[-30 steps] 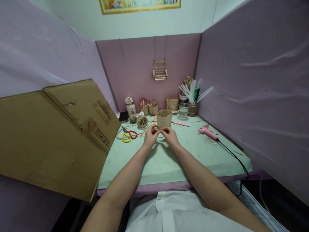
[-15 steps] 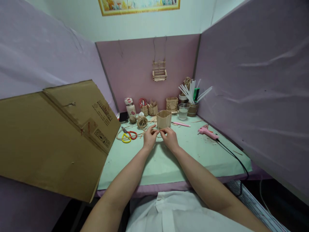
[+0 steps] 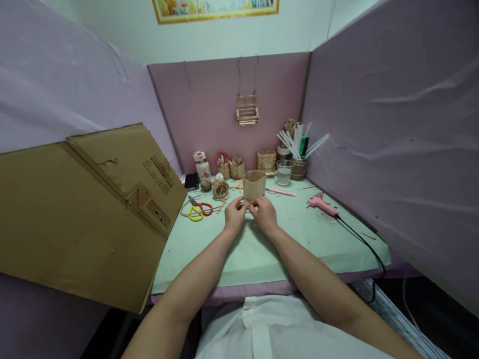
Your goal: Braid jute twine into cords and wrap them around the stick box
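My left hand and my right hand meet over the table, fingertips pinched and almost touching. Between them runs a thin strand of twine, mostly hidden by the fingers. Just beyond my hands stands a wooden-stick cup with a wavy rim, upright. A ball of twine lies to its left, with loose cord trailing near scissors with red and yellow handles.
A pink glue gun with a black cord lies at right. A large cardboard sheet leans over the left side. Along the back stand a bottle, stick holders, a clear cup of liquid and a pot of white glue sticks. A pink pen lies behind.
My left hand has shifted slightly to the right, nearer my right hand. Both hands still pinch the strand, and the things around have not moved.
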Demonstrator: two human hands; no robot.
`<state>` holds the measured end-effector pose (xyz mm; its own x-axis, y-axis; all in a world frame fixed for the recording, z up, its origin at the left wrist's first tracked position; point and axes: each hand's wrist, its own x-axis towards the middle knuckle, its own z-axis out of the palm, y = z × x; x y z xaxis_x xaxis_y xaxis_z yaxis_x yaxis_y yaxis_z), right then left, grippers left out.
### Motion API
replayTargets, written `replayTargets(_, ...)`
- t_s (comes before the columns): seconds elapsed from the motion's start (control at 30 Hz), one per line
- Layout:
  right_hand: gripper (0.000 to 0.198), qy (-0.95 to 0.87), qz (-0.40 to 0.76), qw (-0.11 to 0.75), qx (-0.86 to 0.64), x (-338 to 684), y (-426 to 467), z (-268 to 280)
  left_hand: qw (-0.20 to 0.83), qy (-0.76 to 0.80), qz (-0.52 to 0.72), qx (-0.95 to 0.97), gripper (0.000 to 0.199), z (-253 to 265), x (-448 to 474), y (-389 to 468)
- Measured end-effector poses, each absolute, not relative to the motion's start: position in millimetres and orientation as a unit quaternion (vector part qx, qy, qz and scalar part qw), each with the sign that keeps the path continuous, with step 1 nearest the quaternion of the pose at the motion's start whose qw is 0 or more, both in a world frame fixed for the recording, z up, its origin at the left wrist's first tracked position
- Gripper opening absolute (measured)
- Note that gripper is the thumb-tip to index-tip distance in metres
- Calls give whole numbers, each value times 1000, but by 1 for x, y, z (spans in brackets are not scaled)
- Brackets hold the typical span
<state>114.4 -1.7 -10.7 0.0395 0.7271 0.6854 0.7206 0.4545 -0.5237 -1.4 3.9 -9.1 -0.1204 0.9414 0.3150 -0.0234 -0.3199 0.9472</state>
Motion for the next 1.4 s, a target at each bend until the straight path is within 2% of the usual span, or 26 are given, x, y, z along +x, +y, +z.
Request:
replayTargets(0.13, 11, -690, -5, 514, -510, 112, -4, -9, 463, 426, 635, 448, 32, -6, 2, 5)
replayTargets(0.23, 10, -701, 34, 542, -461, 110, -5, -8, 596, 416, 600, 336, 25, 3, -3, 4)
replayTargets(0.33, 9, -682, 151, 581, -417, 108, -4, -6, 741, 376, 502, 240, 13, 12, -13, 2)
replayTargets(0.4, 10, -635, 268, 596, -411, 108, -3, -5, 773, 363, 477, 209, 12, 16, -18, 1)
replayTargets(0.47, 13, -584, 369, 592, -415, 107, -2, -4, 760, 372, 487, 216, 15, 17, -20, 0)
replayTargets(0.53, 17, -558, 413, 582, -423, 107, -2, -2, 720, 391, 515, 252, 20, 16, -18, -1)
replayTargets(0.7, 20, -591, 354, 577, -439, 108, -5, 1, 608, 449, 563, 335, 33, 13, -12, -4)
replayTargets(0.87, 22, -584, 360, 586, -431, 107, -7, 1, 587, 441, 570, 370, 36, 11, -12, -4)
replayTargets(1.13, 32, -498, 435, 621, -420, 107, -2, -1, 550, 465, 580, 381, 30, 5, -11, 5)
replayTargets(1.4, 31, -428, 483, 653, -396, 104, 2, -4, 514, 465, 592, 410, 18, 3, 0, 9)
